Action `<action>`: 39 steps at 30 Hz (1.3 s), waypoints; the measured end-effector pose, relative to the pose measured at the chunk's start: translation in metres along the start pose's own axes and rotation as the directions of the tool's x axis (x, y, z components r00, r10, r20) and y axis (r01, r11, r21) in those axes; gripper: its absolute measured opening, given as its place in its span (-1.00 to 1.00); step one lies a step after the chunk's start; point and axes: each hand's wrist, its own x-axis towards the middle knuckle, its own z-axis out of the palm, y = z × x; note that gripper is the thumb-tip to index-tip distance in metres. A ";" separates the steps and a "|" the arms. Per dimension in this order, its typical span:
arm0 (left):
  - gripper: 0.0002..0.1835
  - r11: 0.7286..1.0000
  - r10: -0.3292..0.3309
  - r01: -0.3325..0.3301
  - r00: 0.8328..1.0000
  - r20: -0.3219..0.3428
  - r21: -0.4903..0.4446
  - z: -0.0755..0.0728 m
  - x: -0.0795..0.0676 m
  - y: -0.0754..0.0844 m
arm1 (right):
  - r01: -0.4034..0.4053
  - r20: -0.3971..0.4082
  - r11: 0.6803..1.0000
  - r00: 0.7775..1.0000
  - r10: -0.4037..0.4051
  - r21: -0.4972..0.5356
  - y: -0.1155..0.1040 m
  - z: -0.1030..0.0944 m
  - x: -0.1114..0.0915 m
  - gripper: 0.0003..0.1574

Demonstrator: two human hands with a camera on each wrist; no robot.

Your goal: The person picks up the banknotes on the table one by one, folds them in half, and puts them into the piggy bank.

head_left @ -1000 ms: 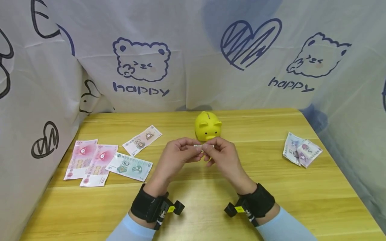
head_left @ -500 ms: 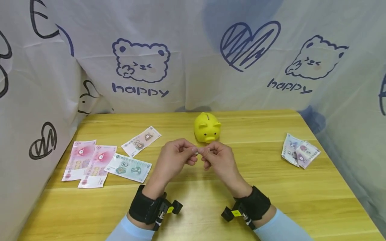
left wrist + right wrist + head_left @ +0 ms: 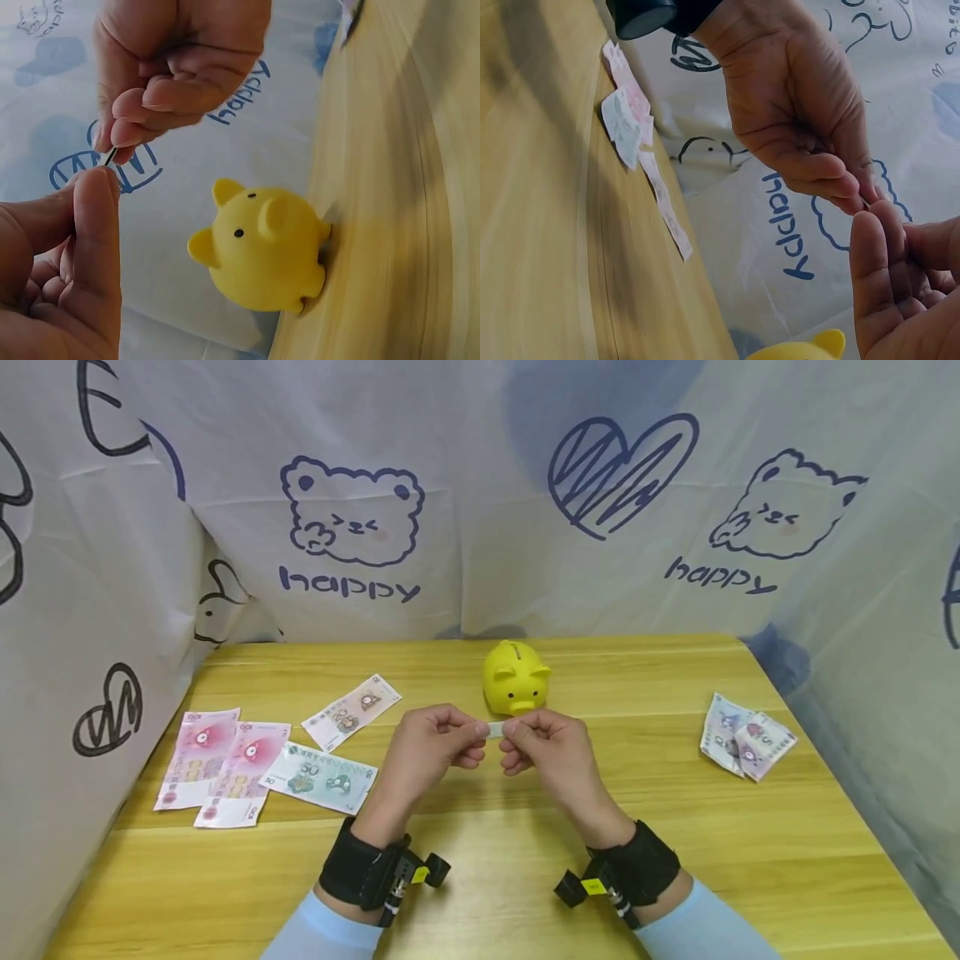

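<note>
Between my two hands a small folded paper note (image 3: 496, 728) shows as a pale short strip. Its left end is pinched by the thumb and fingers of my left hand (image 3: 431, 747). My right hand (image 3: 551, 747) pinches the other end. In the left wrist view the folded note (image 3: 109, 156) is seen nearly edge-on, and the fingertips hide most of it. Just beyond the hands stands a yellow piggy bank (image 3: 516, 677), upright, with a slot on top and its snout towards me. Both hands are in the air, apart from the piggy bank in the left wrist view (image 3: 262, 251).
On the left of the wooden table (image 3: 480, 877) lie two pink notes (image 3: 243, 772), a green 50 note (image 3: 322, 777) and a brownish note (image 3: 352, 712). Two creased, overlapping notes (image 3: 750, 737) lie at the right. A printed cloth (image 3: 480, 527) hangs behind the table.
My fingertips came together over the folded note, nearly hiding it, then drew slightly apart, so the strip shows again. The hands moved a little towards me from the piggy bank, which stayed put.
</note>
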 end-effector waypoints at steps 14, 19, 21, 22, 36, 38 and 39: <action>-0.84 0.978 0.021 -0.014 0.999 0.029 -0.210 0.012 0.004 -0.008 | -0.020 -0.016 0.987 1.000 0.023 0.158 0.006 0.009 0.002 -0.63; -0.78 0.989 0.034 -0.029 0.999 0.030 -0.145 0.016 0.012 -0.015 | 0.024 -0.080 0.996 0.997 -0.017 0.088 0.006 0.001 0.010 -0.63; -0.74 0.997 0.065 -0.065 0.998 0.004 -0.036 0.015 0.019 -0.015 | 0.065 -0.094 0.998 0.993 -0.064 -0.003 0.003 -0.007 0.018 -0.62; -0.73 0.996 0.084 -0.083 0.996 -0.018 0.040 0.014 0.024 -0.014 | 0.089 -0.100 0.994 0.990 -0.095 -0.068 0.001 -0.012 0.023 -0.61; -0.12 0.732 0.227 -0.203 0.973 0.048 0.651 0.027 0.113 0.002 | 0.152 -0.045 0.681 0.964 -0.262 -0.716 -0.013 -0.045 0.110 -0.58; -0.06 0.731 0.230 -0.220 0.971 0.071 0.646 0.030 0.122 0.000 | 0.137 -0.041 0.669 0.969 -0.243 -0.730 -0.012 -0.045 0.117 -0.57; -0.05 0.736 0.233 -0.230 0.969 0.081 0.637 0.031 0.125 -0.001 | 0.128 -0.043 0.665 0.971 -0.235 -0.735 -0.012 -0.045 0.120 -0.55</action>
